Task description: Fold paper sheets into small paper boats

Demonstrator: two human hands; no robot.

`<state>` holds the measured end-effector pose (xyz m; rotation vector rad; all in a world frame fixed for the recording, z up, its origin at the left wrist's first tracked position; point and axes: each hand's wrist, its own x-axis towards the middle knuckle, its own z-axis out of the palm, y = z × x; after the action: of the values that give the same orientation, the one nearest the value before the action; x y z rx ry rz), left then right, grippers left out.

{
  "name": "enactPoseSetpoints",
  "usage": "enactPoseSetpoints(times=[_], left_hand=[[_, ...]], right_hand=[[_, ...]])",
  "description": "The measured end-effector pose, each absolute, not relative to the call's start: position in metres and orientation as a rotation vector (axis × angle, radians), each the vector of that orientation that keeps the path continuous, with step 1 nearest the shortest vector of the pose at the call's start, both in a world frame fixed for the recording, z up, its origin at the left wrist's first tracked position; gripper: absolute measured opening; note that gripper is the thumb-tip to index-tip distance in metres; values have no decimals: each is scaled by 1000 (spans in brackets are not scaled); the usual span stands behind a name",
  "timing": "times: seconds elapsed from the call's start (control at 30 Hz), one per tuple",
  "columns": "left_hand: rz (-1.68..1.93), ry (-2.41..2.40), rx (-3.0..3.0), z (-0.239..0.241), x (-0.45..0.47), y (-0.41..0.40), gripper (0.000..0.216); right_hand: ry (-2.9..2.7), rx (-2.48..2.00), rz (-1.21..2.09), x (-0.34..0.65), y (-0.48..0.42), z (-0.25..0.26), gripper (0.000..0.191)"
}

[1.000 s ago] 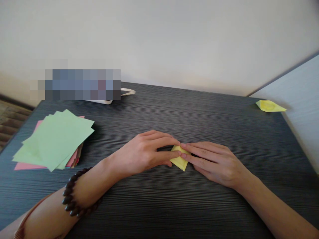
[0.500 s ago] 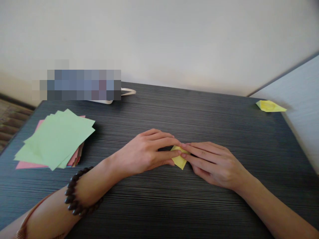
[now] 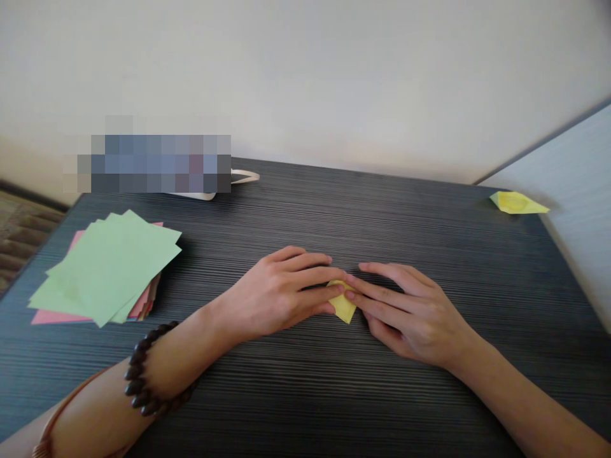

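- Fingertips of left hand and right hand press a small folded yellow paper onto the dark table, fingers outstretched, clasping nothing.
- Green and pink sheets lie stacked far left.
- Another folded yellow piece rests far right.

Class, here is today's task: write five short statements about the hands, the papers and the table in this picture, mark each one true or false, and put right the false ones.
1. The left hand and the right hand both touch a small yellow folded paper. True.
2. The paper stack has a red sheet on top. False: green sheets lie on top, with pink showing beneath.
3. A bead bracelet sits on the left wrist. True.
4. A second yellow folded piece lies beside the stack. False: it lies far off, at the right edge of the table.
5. The table is dark. True.
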<state>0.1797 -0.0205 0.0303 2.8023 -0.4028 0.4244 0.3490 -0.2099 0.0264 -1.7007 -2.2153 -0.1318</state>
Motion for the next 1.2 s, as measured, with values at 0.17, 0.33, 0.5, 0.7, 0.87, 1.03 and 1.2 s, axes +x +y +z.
enactPoseSetpoints(times=[0.17, 0.33, 0.5, 0.7, 0.87, 1.03, 1.2], left_hand=[[474, -329, 2786, 30, 179, -22, 27], [451, -205, 2835, 29, 177, -21, 26], [445, -128, 2885, 28, 177, -21, 25], [387, -83, 2884, 29, 178, -20, 24], [371, -39, 2884, 29, 177, -20, 25], [403, 31, 2900, 30, 176, -24, 26], [448, -30, 2862, 34, 175, -27, 21]], right_hand=[[-2207, -1739, -132, 347, -210, 26, 39], [-2194, -1768, -163, 343, -211, 27, 34], [-2169, -1793, -161, 341, -211, 27, 32], [-2097, -1810, -102, 338, -209, 29, 31], [-1938, -1853, -106, 331, -206, 28, 16], [-1877, -1936, -189, 325, -204, 27, 12], [-1870, -1941, -220, 324, -205, 28, 11]])
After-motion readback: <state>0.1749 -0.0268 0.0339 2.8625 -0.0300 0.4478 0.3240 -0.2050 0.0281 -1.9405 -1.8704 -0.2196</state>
